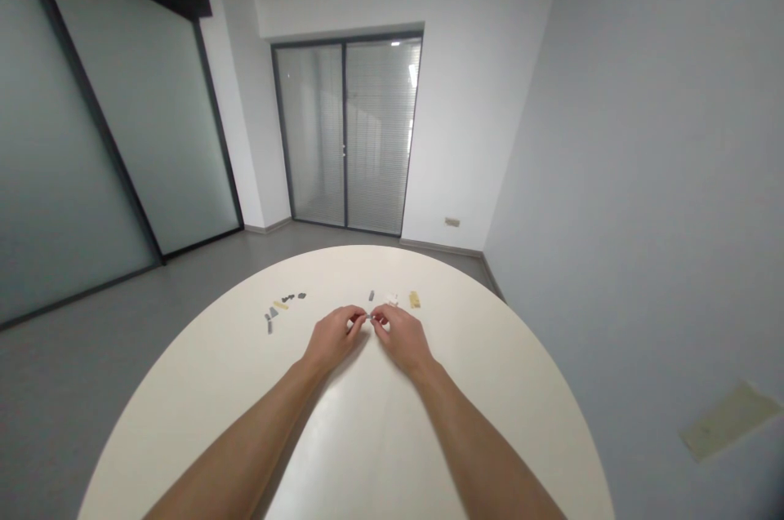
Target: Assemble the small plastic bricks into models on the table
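Observation:
Between my fingertips, over the middle of the table, is a small grey piece [368, 317], too tiny to name more exactly. My left hand [336, 335] pinches it from the left side. From the right, my right hand [399, 332] pinches it too, so the two hands almost meet. Just beyond them lies a grey block [371, 295]. White pieces [393, 300] sit right behind my right hand, which partly hides them. A yellow piece [415, 300] rests a little further right.
Left of my hands, on the round cream table [478, 422], are dark pieces [288, 298], a black piece [302, 295], a thin yellow strip [280, 305] and several grey pieces [269, 327]. Beyond the table stand a glass door [346, 136] and white walls.

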The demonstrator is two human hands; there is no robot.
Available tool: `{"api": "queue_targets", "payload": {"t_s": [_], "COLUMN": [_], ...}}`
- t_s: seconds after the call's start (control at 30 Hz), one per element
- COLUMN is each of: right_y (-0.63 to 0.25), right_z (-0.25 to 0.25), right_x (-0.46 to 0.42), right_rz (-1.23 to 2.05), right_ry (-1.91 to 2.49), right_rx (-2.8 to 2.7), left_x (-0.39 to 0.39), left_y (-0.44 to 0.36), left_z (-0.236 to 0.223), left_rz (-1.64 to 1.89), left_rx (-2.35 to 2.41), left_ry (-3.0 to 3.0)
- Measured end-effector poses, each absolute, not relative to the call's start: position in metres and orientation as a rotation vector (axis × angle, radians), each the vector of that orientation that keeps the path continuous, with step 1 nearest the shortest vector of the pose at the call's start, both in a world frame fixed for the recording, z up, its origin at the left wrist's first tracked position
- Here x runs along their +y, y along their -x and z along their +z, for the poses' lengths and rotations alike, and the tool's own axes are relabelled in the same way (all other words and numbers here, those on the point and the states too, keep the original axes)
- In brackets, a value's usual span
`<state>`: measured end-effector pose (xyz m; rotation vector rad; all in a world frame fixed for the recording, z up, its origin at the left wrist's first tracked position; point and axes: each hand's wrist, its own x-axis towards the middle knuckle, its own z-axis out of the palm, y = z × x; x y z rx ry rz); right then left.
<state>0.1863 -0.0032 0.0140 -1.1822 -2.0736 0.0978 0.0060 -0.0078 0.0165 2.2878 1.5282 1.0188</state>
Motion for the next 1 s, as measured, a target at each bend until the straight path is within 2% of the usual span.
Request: {"api": "queue_targets", "payload": {"t_s": [1.0], "right_y": [-0.1862], "right_z": [0.0148], "right_x": [-0.0041], "right_rz": [0.106], "right_ry": [1.22], "right_rx": [-2.071], "left_x": [-0.0069], "left_y": [-0.0049], "left_z": [0.0147], "left_rz": [1.031], "left_rx": [1.494], "left_ry": [-2.258]}}
